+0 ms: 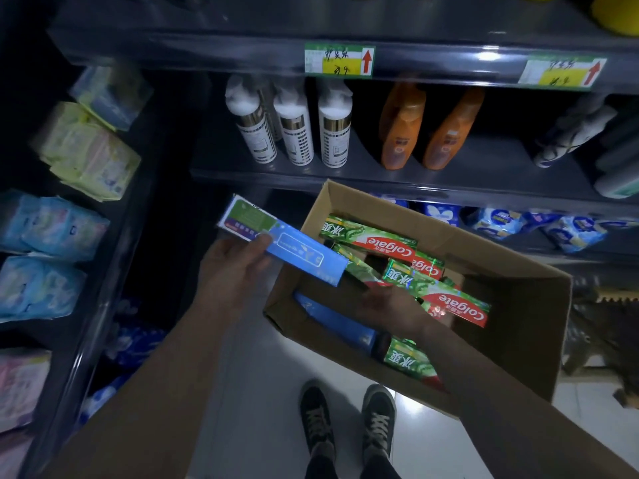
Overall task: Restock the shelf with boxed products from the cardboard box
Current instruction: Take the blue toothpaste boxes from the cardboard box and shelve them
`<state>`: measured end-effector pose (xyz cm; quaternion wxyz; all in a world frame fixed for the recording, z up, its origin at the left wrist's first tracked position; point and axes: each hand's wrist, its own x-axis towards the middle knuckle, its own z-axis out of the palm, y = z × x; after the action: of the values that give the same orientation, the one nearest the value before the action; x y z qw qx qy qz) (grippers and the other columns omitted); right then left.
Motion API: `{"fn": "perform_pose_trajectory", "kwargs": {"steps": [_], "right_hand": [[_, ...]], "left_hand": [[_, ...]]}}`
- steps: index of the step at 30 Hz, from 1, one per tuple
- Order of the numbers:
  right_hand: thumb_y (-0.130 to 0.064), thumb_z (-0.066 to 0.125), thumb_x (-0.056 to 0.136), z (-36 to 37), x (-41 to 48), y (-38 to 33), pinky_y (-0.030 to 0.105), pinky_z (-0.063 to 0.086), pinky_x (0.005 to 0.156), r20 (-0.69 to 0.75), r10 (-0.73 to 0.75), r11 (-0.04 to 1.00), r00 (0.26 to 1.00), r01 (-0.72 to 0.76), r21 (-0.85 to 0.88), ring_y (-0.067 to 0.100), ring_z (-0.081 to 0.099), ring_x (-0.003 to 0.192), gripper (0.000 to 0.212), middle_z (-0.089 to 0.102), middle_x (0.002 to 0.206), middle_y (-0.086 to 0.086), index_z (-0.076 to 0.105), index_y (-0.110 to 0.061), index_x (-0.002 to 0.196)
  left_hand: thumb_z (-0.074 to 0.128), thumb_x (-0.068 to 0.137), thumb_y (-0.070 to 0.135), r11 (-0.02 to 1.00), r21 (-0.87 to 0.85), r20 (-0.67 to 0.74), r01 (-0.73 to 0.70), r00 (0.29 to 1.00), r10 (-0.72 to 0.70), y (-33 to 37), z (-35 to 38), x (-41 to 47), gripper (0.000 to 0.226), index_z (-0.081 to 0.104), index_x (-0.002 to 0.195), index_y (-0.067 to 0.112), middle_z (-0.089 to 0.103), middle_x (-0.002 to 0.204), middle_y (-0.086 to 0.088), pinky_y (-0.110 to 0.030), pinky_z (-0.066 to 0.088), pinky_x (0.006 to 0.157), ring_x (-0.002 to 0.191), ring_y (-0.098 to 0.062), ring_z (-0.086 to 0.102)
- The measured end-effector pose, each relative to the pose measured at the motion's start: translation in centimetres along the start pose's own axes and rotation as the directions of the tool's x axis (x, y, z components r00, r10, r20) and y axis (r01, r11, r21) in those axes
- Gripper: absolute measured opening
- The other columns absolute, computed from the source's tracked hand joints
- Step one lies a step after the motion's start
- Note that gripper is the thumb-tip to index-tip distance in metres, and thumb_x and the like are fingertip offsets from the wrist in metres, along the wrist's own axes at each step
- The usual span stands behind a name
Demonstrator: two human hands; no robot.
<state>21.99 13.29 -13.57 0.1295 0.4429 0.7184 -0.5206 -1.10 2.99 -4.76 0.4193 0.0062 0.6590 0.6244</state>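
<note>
An open cardboard box [511, 305] sits tilted in front of the dark shelf [449, 181], with several green-and-red Colgate toothpaste boxes [373, 236] and a blue box [332, 319] inside. My left hand [231, 267] holds a blue and green toothpaste box [280, 240] just left of the carton, above its left rim. My right hand [387, 305] is down inside the carton, resting on the toothpaste boxes; whether it grips one is hidden.
White spray bottles [294, 129] and orange bottles [401, 126] stand on the shelf behind the carton. Soft packs [45, 229] fill the left-hand rack. Blue packs [501, 223] lie on the lower shelf. My shoes [345, 420] stand on the light floor below.
</note>
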Motion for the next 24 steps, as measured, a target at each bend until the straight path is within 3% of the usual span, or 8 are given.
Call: {"fn": "perform_pose_trajectory", "kwargs": {"steps": [3,5,6,8,10,15,19,24], "right_hand": [[-0.027,0.073,0.082,2.4,2.0,0.9,0.026,0.042,0.074,0.083,0.035,0.967,0.996,-0.013,-0.256,0.02,0.059,0.094,0.008,0.063,0.097,0.003,0.067,-0.023,0.085],[-0.03,0.071,0.083,3.6,3.1,1.5,0.027,0.043,0.08,0.118,0.067,0.935,0.991,-0.021,-0.355,0.023,0.059,0.102,0.02,0.062,0.107,0.006,0.067,-0.021,0.1],[-0.031,0.071,0.083,4.1,3.5,1.8,0.028,0.044,0.084,0.121,0.083,0.93,0.989,-0.033,-0.367,0.024,0.058,0.107,0.035,0.063,0.115,0.007,0.065,-0.018,0.115],[-0.031,0.072,0.081,4.9,4.2,2.5,0.03,0.046,0.086,0.133,0.106,0.936,0.986,-0.054,-0.347,0.024,0.06,0.108,0.048,0.063,0.121,0.007,0.061,-0.016,0.126],[-0.031,0.072,0.08,5.5,4.6,3.1,0.03,0.047,0.082,0.16,0.137,0.943,0.978,-0.079,-0.323,0.023,0.062,0.105,0.048,0.065,0.119,0.008,0.062,-0.017,0.125],[-0.032,0.068,0.083,6.4,5.7,4.0,0.029,0.046,0.08,0.173,0.174,0.922,0.969,-0.099,-0.374,0.025,0.062,0.108,0.046,0.065,0.121,0.009,0.06,-0.016,0.126],[-0.028,0.072,0.081,6.2,6.1,4.2,0.032,0.046,0.085,0.176,0.186,0.923,0.967,-0.111,-0.367,0.027,0.059,0.112,0.052,0.062,0.124,0.01,0.056,-0.015,0.129],[-0.026,0.071,0.081,5.5,5.8,4.8,0.035,0.047,0.092,0.03,0.052,0.95,0.998,-0.04,-0.309,0.028,0.057,0.114,0.055,0.059,0.125,0.006,0.051,-0.026,0.133]], "left_hand": [[0.066,0.085,0.009,0.998,-0.061,-0.015,-0.017,1.0,0.016,-0.5,-0.9,0.6,0.008,0.063,0.081,0.016,0.074,0.086,0.001,-0.024,0.057,0.073,0.082,-0.01,0.071],[0.064,0.086,0.009,0.996,-0.089,-0.004,-0.025,1.0,0.024,-0.9,-1.0,0.8,0.01,0.064,0.08,0.017,0.074,0.085,0.002,-0.023,0.057,0.072,0.081,-0.01,0.071],[0.063,0.087,0.008,0.995,-0.1,0.009,-0.024,1.0,0.025,-1.1,-1.0,0.9,0.011,0.065,0.08,0.017,0.074,0.084,0.002,-0.022,0.057,0.071,0.08,-0.009,0.071],[0.063,0.087,0.009,0.994,-0.107,0.039,-0.019,0.999,0.023,-1.7,-1.1,1.2,0.009,0.066,0.083,0.017,0.075,0.087,0.002,-0.023,0.057,0.073,0.083,-0.01,0.071],[0.065,0.083,0.013,0.993,-0.121,0.056,-0.005,0.998,0.012,-2.1,-1.2,1.6,0.005,0.066,0.086,0.016,0.074,0.092,0.0,-0.025,0.056,0.076,0.088,-0.011,0.07],[0.069,0.073,0.018,0.991,-0.134,0.106,-0.003,0.994,0.017,-3.1,-1.1,2.1,0.021,0.066,0.094,0.016,0.072,0.103,-0.004,-0.027,0.055,0.081,0.099,-0.016,0.069],[0.069,0.072,0.019,0.991,-0.135,0.109,0.008,0.994,0.007,-3.4,-0.9,2.0,0.025,0.065,0.096,0.016,0.072,0.102,-0.004,-0.029,0.056,0.085,0.097,-0.015,0.069],[0.067,0.073,0.017,0.991,-0.135,0.115,0.014,0.993,0.002,-3.6,-0.8,2.0,0.02,0.064,0.093,0.016,0.073,0.098,-0.002,-0.029,0.056,0.085,0.094,-0.013,0.069]]}}
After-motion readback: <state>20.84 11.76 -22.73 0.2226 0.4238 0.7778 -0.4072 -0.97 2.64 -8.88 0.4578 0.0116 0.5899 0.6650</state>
